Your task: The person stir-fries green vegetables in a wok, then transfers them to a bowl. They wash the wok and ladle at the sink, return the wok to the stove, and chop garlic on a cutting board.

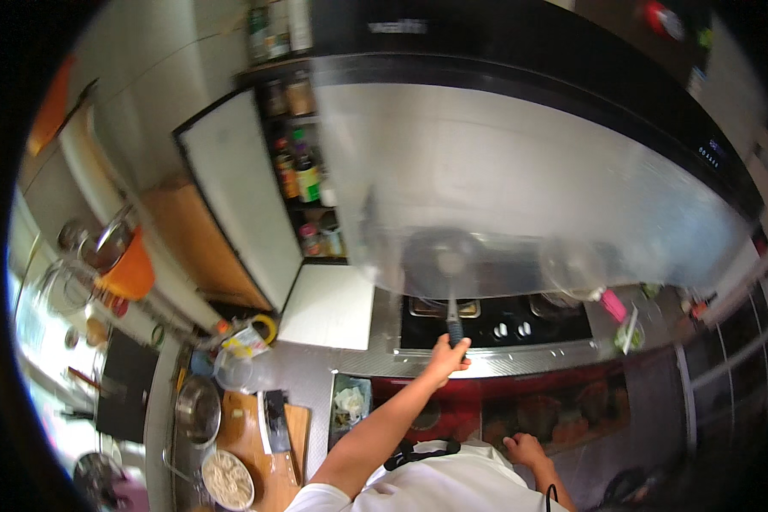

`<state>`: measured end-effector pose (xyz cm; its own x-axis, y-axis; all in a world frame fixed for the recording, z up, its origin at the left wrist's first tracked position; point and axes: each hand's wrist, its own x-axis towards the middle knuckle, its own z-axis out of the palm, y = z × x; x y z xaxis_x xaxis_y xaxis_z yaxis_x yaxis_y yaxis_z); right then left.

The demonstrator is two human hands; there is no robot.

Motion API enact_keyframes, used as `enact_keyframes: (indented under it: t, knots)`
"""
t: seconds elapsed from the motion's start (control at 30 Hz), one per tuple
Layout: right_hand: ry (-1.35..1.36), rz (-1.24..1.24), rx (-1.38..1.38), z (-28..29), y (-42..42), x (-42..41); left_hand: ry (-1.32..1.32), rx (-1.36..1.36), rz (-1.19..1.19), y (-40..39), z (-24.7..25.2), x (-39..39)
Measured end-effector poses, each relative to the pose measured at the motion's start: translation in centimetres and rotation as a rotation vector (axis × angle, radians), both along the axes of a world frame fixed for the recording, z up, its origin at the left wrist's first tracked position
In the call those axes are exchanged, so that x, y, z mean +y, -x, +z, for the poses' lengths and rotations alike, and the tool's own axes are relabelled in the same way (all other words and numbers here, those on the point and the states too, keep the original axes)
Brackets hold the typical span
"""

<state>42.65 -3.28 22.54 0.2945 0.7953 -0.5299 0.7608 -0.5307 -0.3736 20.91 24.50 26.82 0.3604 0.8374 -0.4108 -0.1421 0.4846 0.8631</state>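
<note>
My left hand grips the dark handle of a frying pan that stands on the left burner of a black gas stove. The pan shows blurred behind a clear, hazy plastic sheet hanging from the range hood. My right hand hangs at the right of my waist with its fingers curled, and I see nothing in it. A second pot or pan, also behind the sheet, is on the right burner.
On the left counter, a cleaver lies on a wooden cutting board, beside a bowl of pale food strips and a steel basin. A waste bin hangs below the counter edge. Bottles fill the shelves. A pink item sits right of the stove.
</note>
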Motion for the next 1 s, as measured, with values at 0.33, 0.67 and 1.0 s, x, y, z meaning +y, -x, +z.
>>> enact_keyframes:
  t: [0.33,0.67,1.0]
  knots:
    - [0.036,-0.191,0.035,-0.1,2.8,-6.4,0.095,0.194,-0.413,8.2,-6.0,-8.6]
    - [0.091,-0.087,0.047,-4.5,0.9,-5.2,0.434,0.04,-0.742,13.8,-11.6,-17.0]
    - [0.092,-0.107,0.112,-3.9,-1.4,-5.1,0.651,0.147,-0.532,18.3,-15.9,-17.9]
